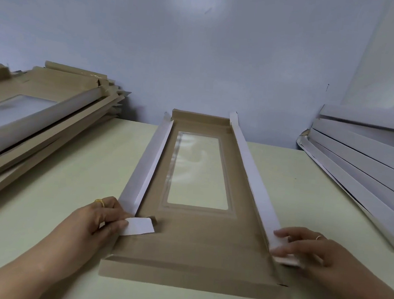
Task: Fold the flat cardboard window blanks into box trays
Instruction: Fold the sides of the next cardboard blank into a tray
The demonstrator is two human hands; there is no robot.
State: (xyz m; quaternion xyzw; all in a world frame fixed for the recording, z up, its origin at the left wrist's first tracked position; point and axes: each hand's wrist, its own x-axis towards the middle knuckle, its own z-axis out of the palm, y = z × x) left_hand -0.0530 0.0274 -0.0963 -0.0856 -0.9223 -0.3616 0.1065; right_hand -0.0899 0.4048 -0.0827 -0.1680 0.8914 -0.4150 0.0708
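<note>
Cardboard blank lies brown side up at the middle of the tabletop, clear window toward its far end. Both long side walls are raised, white faces outward; near end flap lies flat. Left hand at the blank's near-left corner, fingers pinching a white corner tab. Right hand at the near-right corner, fingers clamped on the wall's end. Stack of flat blanks left of the blank; stack of white folded trays to its right.
</note>
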